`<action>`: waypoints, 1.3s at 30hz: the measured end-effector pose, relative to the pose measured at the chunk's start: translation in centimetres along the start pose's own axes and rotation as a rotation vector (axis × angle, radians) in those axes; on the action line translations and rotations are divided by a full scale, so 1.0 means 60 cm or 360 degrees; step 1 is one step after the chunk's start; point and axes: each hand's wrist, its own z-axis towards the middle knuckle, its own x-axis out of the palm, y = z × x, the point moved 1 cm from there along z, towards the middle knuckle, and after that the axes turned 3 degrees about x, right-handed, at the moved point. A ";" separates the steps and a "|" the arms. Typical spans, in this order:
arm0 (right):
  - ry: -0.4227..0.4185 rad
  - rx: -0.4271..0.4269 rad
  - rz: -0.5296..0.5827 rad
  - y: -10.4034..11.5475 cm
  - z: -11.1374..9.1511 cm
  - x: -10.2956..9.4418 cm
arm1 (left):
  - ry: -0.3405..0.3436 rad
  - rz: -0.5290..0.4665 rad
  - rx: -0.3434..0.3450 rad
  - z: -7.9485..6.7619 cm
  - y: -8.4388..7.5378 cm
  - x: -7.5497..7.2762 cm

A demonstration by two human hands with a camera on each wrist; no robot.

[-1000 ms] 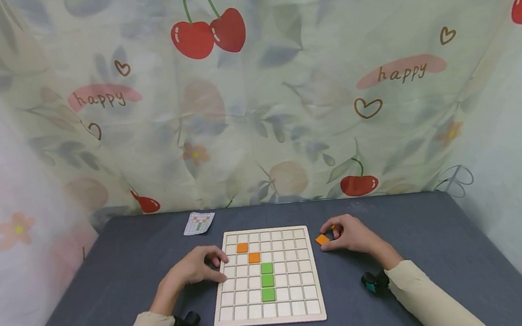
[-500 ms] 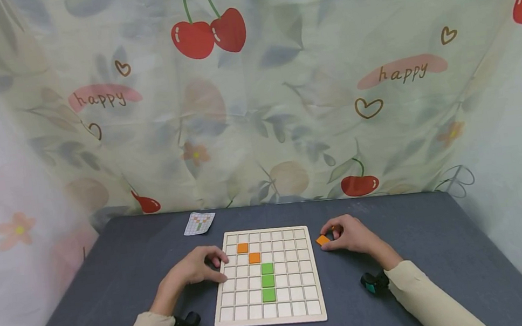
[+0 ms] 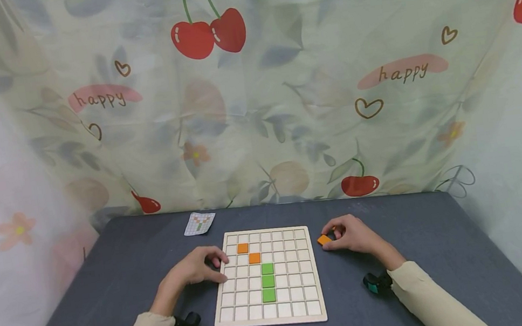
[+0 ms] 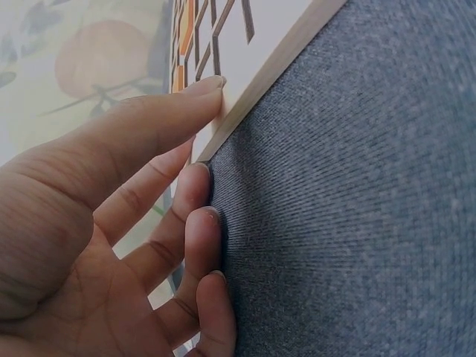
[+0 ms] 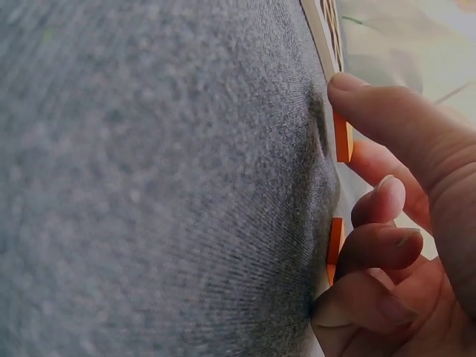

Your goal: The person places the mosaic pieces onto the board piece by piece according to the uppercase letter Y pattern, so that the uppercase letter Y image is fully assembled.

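A wooden grid board (image 3: 241,317) lies on the grey cloth table. It holds two orange tiles (image 3: 242,248) in its upper left and a column of three green tiles (image 3: 268,281) in the middle. My left hand (image 3: 216,269) rests at the board's left edge (image 4: 245,89), the index finger (image 4: 156,119) straight along it and the other fingers on the cloth. My right hand (image 3: 331,237) lies right of the board, thumb (image 5: 387,111) and index finger pinching a loose orange tile (image 3: 323,239). A second orange tile (image 5: 335,242) sits under its curled fingers.
A small pattern card (image 3: 199,223) lies on the table behind the board's left corner. A cherry-print curtain (image 3: 254,104) closes in the back and both sides. Bare grey cloth (image 3: 428,251) extends to the right and left of the hands.
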 end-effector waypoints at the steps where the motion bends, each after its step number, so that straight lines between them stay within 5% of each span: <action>1: 0.0003 -0.0008 0.0006 0.000 -0.001 0.000 | 0.0001 -0.0003 -0.0005 0.000 0.000 0.000; 39: 0.0057 -0.0225 0.0202 0.025 -0.015 0.008 | 0.0004 -0.0020 -0.0042 -0.001 0.000 -0.001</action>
